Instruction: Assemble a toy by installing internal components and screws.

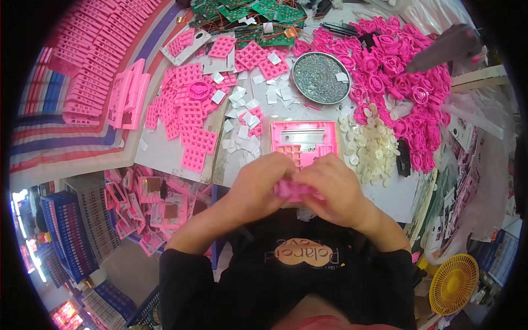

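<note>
My left hand [263, 179] and my right hand [331, 184] meet over the near edge of the table. Between their closed fingers is a pink plastic part [297, 190], blurred and half covered, so its exact kind does not show. Just beyond the fingers lies an open pink plastic casing [304, 127] with a grey slotted strip and small square openings. My hands overlap its near part. To its right is a heap of cream-coloured round discs [369, 151]. Small white square pieces [247, 144] are scattered to its left.
Farther back stands a round tin of small metal screws [320, 77]. Pink ring-shaped parts [393, 66] heap up at right, under a dark, blurred tool [445, 48]. Pink keypads [191, 114] lie left; green circuit boards [275, 14] behind. Stacked pink casings [107, 49] fill the far left.
</note>
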`<action>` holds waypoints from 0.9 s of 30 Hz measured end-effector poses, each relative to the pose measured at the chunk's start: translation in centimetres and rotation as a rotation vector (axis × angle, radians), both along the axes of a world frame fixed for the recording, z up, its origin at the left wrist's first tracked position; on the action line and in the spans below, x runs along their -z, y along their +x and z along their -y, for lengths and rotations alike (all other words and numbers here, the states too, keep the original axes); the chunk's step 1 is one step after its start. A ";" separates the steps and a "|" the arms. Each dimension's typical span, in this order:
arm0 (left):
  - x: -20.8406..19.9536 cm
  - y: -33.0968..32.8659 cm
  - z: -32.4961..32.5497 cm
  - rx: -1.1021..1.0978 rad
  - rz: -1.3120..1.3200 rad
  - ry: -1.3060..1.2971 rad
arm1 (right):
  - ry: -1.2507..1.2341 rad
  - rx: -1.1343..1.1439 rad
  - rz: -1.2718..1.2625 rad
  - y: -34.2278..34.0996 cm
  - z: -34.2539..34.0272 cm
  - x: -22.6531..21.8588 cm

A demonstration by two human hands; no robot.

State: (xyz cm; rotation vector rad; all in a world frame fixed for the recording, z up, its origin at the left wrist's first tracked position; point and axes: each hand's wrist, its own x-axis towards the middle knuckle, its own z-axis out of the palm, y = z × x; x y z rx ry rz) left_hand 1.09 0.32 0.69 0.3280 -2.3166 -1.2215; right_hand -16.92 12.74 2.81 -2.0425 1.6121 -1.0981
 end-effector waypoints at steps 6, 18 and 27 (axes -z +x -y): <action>0.8 2.8 -2.1 0.017 0.242 0.343 | 0.280 -0.051 0.194 0.8 -0.5 0.3; 1.6 4.5 1.9 -0.277 0.226 0.247 | 0.229 -0.014 -0.003 -0.8 5.7 5.1; 0.6 5.0 4.6 -0.374 0.200 0.079 | 0.128 -0.068 -0.389 -0.3 2.2 3.0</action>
